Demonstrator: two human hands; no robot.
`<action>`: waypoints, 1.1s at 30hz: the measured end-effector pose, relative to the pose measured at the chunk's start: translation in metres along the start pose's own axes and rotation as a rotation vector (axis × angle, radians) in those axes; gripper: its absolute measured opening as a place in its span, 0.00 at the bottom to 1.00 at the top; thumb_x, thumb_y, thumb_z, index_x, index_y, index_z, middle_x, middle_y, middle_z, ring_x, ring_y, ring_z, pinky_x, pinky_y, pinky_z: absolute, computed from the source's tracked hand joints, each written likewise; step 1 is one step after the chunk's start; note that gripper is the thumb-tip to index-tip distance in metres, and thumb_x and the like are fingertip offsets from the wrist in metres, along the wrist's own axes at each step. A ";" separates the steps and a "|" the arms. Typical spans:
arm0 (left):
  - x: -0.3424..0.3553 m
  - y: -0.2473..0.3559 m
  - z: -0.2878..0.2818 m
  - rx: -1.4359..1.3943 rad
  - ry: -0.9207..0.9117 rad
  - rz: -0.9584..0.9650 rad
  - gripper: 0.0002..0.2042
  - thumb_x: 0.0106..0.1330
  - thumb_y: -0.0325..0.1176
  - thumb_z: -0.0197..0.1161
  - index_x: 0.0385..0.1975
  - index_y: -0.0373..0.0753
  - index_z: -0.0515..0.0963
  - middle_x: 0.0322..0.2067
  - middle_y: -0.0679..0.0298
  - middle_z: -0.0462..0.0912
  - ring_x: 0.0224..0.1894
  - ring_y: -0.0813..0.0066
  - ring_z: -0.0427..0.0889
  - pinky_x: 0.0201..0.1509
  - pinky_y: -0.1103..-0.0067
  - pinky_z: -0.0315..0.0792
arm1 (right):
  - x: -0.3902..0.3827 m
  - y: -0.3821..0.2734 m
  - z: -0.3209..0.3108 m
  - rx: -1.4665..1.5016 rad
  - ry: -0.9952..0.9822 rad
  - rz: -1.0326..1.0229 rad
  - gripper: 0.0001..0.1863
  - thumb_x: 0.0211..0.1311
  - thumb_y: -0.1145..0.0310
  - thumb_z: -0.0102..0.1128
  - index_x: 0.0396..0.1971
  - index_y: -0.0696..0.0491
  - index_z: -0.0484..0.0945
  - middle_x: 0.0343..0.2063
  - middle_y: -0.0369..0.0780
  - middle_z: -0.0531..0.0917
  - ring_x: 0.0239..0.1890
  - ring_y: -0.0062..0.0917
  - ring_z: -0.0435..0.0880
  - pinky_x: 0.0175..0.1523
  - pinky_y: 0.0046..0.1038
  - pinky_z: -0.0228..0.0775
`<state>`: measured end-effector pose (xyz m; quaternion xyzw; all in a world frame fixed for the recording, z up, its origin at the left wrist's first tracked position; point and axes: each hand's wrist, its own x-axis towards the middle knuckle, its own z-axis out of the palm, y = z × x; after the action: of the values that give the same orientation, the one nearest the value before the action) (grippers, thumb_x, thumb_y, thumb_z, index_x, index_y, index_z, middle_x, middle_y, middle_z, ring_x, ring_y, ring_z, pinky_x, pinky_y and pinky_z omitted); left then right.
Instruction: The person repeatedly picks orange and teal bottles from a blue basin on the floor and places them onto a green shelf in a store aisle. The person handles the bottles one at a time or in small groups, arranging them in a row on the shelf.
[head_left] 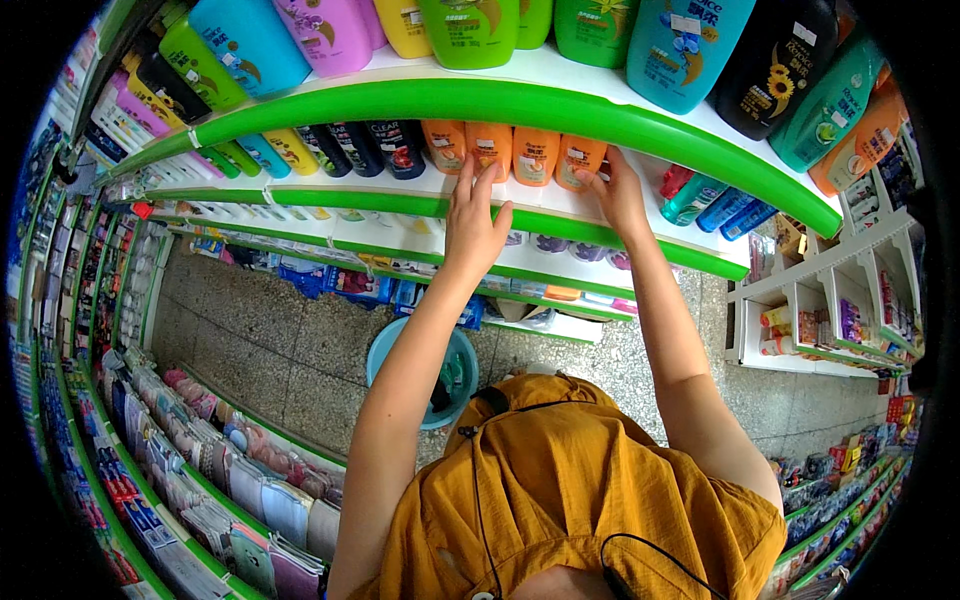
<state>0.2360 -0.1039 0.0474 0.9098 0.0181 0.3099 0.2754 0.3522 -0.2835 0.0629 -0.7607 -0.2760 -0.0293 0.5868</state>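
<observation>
Several orange shampoo bottles stand upright side by side on the second shelf [330,187], below the green-edged top shelf. My left hand [477,222] reaches up with its fingers stretched and its thumb apart. Its fingertips rest against the lower front of an orange bottle [489,143] in the left part of this group. At the right end of the group, my right hand [622,193] has its thumb at the lower front of the last orange bottle [580,155] and its fingers along that bottle's right side. The upper ends of these bottles are hidden under the top shelf.
Larger shampoo bottles, such as a black one [775,70], line the top shelf [400,78] overhead. Dark bottles [395,150] stand left of the orange ones; blue bottles [735,212] lean at the right. A blue basin [388,350] sits on the speckled floor [240,320] below.
</observation>
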 end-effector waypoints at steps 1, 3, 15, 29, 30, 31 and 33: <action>0.000 0.000 0.000 0.015 -0.009 -0.002 0.24 0.54 0.31 0.57 0.52 0.42 0.60 0.58 0.48 0.50 0.56 0.47 0.57 0.54 0.63 0.59 | 0.001 0.001 -0.001 -0.021 -0.002 -0.003 0.25 0.50 0.74 0.57 0.48 0.61 0.61 0.40 0.45 0.75 0.43 0.29 0.75 0.46 0.25 0.67; 0.001 0.000 0.001 0.024 -0.019 0.000 0.24 0.54 0.31 0.57 0.52 0.41 0.60 0.57 0.48 0.51 0.56 0.47 0.57 0.54 0.63 0.59 | 0.001 0.003 -0.002 -0.062 -0.004 -0.006 0.24 0.50 0.74 0.57 0.48 0.61 0.61 0.40 0.45 0.75 0.43 0.29 0.75 0.46 0.25 0.67; -0.128 -0.058 -0.042 -0.388 0.021 -0.417 0.18 0.57 0.26 0.55 0.48 0.37 0.64 0.48 0.57 0.67 0.50 0.65 0.67 0.51 0.75 0.62 | -0.033 -0.015 0.006 -0.192 0.257 -0.130 0.16 0.53 0.73 0.55 0.42 0.61 0.67 0.36 0.44 0.76 0.40 0.28 0.76 0.45 0.25 0.67; -0.666 -0.117 -0.108 -0.690 0.373 -2.261 0.07 0.58 0.37 0.48 0.27 0.44 0.72 0.25 0.66 0.75 0.28 0.74 0.74 0.28 0.70 0.67 | -0.247 0.128 0.221 -0.036 -1.052 0.648 0.09 0.52 0.70 0.55 0.32 0.58 0.73 0.26 0.38 0.77 0.29 0.21 0.76 0.33 0.23 0.68; -0.665 -0.106 -0.116 -0.794 0.391 -2.203 0.07 0.58 0.37 0.49 0.28 0.44 0.72 0.25 0.65 0.75 0.28 0.74 0.74 0.28 0.70 0.67 | -0.255 0.138 0.230 -0.029 -1.084 0.742 0.08 0.52 0.70 0.54 0.31 0.58 0.74 0.25 0.38 0.77 0.28 0.20 0.75 0.33 0.23 0.68; -0.668 -0.101 -0.117 -0.894 0.407 -2.141 0.07 0.58 0.37 0.50 0.28 0.44 0.72 0.25 0.65 0.75 0.28 0.74 0.73 0.27 0.70 0.67 | -0.261 0.150 0.239 -0.170 -1.189 0.715 0.09 0.54 0.67 0.53 0.33 0.56 0.72 0.28 0.38 0.77 0.28 0.20 0.76 0.33 0.24 0.68; -0.671 -0.098 -0.098 -0.813 0.345 -2.184 0.09 0.56 0.39 0.54 0.35 0.44 0.71 0.31 0.65 0.76 0.34 0.72 0.74 0.36 0.69 0.67 | -0.268 0.175 0.255 -0.348 -1.241 0.684 0.09 0.54 0.67 0.53 0.32 0.56 0.72 0.27 0.38 0.77 0.27 0.21 0.77 0.33 0.25 0.68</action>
<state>-0.3481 -0.1096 -0.3098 0.2032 0.7247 0.0118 0.6584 0.1342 -0.1830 -0.2680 -0.7632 -0.2962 0.5488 0.1690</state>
